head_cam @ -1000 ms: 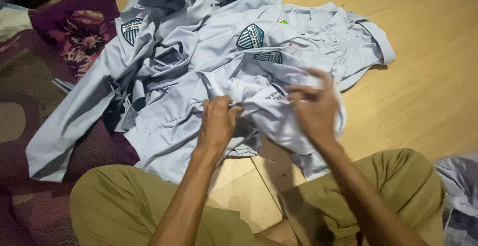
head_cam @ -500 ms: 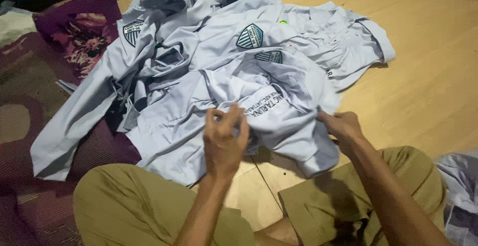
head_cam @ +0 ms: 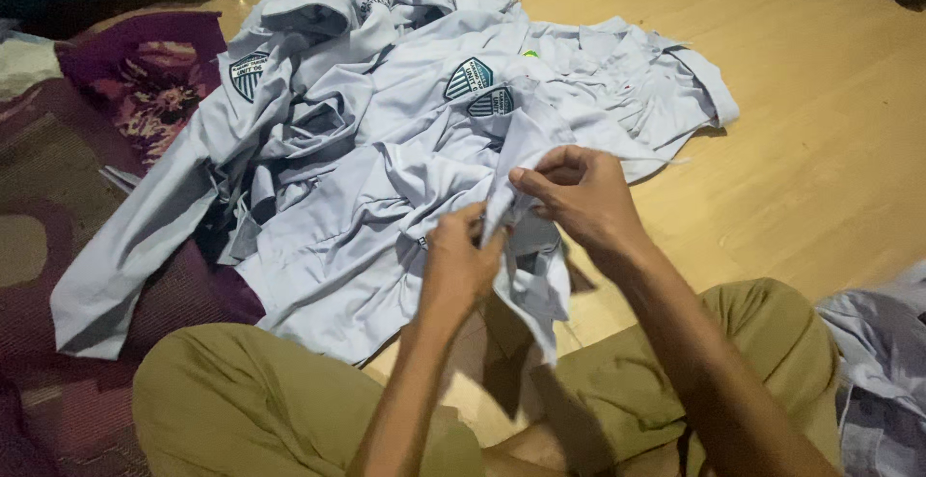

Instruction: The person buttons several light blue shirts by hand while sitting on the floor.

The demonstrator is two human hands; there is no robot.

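A pile of pale grey-blue shirts (head_cam: 386,130) with shield-shaped chest badges lies on the wooden floor (head_cam: 820,101) in front of me. My left hand (head_cam: 461,260) and my right hand (head_cam: 579,195) both pinch the same fold of one shirt (head_cam: 516,163), lifting its cloth off the pile. The hands are close together, the right slightly higher. A flap of that shirt hangs down between my knees. My olive-green trousers (head_cam: 251,409) fill the bottom of the view.
A dark purple flowered rug (head_cam: 145,81) lies at the left under part of the pile. More pale cloth (head_cam: 883,361) sits at the right edge by my knee. Bare wooden floor stretches to the right and back.
My hands have drawn together and lifted a fold of the shirt. The right hand rose from the shirt's lower right edge to the middle. The printed panel of cloth is folded out of sight.
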